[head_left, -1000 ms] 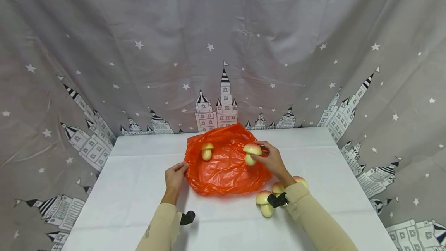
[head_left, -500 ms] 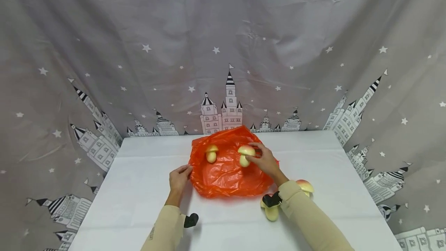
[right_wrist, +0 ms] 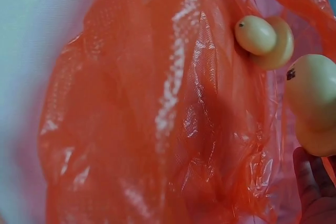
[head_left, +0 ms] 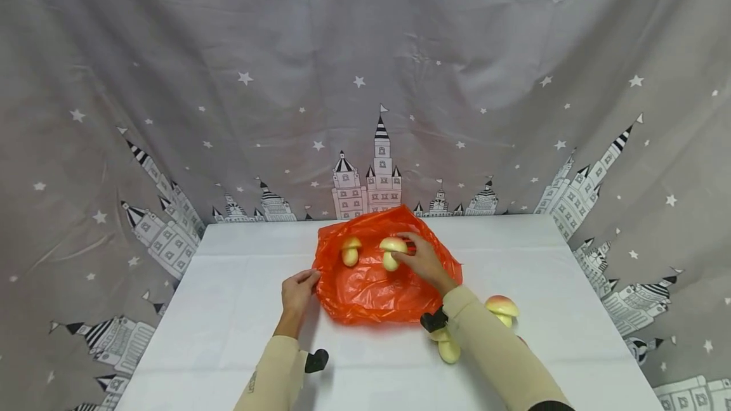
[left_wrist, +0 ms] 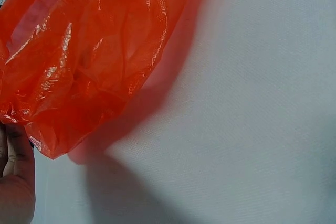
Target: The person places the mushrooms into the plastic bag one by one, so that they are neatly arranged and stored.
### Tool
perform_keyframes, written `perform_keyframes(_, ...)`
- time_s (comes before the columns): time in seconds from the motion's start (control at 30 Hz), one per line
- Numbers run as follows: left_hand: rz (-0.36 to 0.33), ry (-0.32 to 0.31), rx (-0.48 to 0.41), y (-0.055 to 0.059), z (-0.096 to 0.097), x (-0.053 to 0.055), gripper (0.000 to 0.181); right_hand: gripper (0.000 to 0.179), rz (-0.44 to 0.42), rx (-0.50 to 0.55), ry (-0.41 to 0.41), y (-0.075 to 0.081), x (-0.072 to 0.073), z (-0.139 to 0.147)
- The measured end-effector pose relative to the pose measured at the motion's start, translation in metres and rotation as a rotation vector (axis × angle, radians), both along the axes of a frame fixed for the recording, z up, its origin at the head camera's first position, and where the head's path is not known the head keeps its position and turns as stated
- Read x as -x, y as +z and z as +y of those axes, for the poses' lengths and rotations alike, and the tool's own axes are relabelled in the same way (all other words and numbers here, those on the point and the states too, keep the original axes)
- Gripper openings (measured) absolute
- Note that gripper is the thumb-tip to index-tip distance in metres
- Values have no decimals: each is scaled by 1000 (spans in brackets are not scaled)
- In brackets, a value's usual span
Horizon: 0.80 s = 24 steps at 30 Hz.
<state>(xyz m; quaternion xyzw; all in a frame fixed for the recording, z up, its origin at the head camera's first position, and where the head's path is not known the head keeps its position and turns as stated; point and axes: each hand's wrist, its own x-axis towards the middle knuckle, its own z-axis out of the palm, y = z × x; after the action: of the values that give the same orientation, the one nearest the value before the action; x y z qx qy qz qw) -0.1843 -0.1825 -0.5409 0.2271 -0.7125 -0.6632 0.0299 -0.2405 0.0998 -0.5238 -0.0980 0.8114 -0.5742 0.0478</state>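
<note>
An orange-red plastic bag [head_left: 374, 293] lies spread with its mouth wide on the white table. My left hand [head_left: 298, 293] pinches its left edge; the left wrist view has the fingers [left_wrist: 20, 150] right at the gathered plastic [left_wrist: 94, 72]. Over the bag's inside, my right hand [head_left: 425, 262] grips a toy mushroom [head_left: 393, 247] with a reddish-yellow cap and pale stem, stem pointing down. Another toy mushroom [head_left: 350, 254] rests inside the bag, to the left of the held one. Both mushrooms show in the right wrist view, the held one [right_wrist: 315, 90] nearer the camera.
On the table [head_left: 365, 379], right of the bag, lie a mushroom [head_left: 501, 307] and another mushroom [head_left: 448, 351], partly covered by the right sleeve [head_left: 497, 341] and its black wrist mount. Behind the table hangs a grey curtain [head_left: 342, 37] printed with castles and stars.
My right hand has carried its mushroom leftward over the bag, closer to the one inside. The left hand keeps its hold on the bag's edge. The head view has shifted slightly.
</note>
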Motion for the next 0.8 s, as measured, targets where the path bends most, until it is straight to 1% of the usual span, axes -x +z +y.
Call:
perform_keyframes(0.23, -29, -9, 37, 0, -1, -1, 29, 45, 7, -88, 22, -2, 10, -9)
perform_keyframes(0.43, -5, 0, 47, -1, -2, 1, 28, 46, 18, -147, 50, -8, 24, -12)
perform_keyframes(0.57, -16, 1, 57, -2, -3, 0, 28, 46, 29, -175, 47, -12, 33, -14)
perform_keyframes(0.67, -23, 2, 65, -4, -3, 0, 29, 46, 5, -179, 29, -12, 38, -16)
perform_keyframes(0.8, -21, 2, 59, -5, -4, -1, 29, 46, -21, -215, 19, -10, 43, -21)
